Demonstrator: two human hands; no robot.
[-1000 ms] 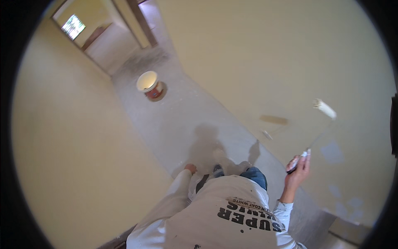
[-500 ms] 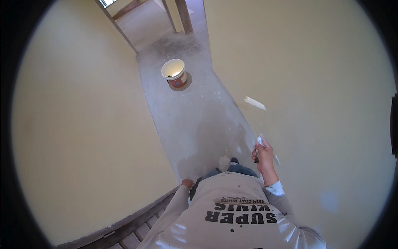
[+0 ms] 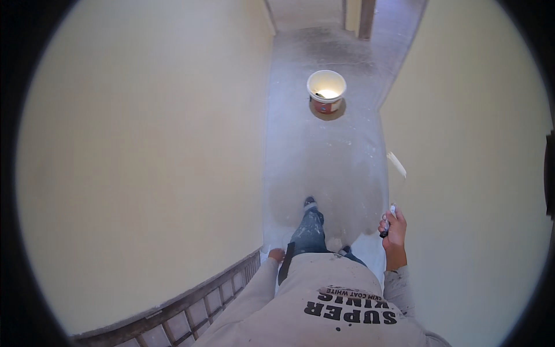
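A paint roller (image 3: 397,165) with a slim white sleeve is in my right hand (image 3: 395,228), whose fingers are closed round its handle. The sleeve lies at the right-hand wall (image 3: 462,173); the thin frame between it and the handle hardly shows. Down beside my left thigh hangs my left hand (image 3: 277,254), near the left wall, its fingers too small and hidden to read. A bucket (image 3: 327,107) with a white rim and a red lower side stands on the floor ahead, pale inside, with something dark in it.
Pale yellow walls flank the narrow grey floor (image 3: 324,156), the left wall (image 3: 150,156) close to my left arm. A dark slatted railing (image 3: 191,312) runs along the lower left. Beyond the bucket, a brown post (image 3: 366,20) stands by an opening.
My view has turned, so the bucket and passage appear farther right. One leg now reaches forward on the floor. My right hand still grips the roller, whose sleeve now points more steeply.
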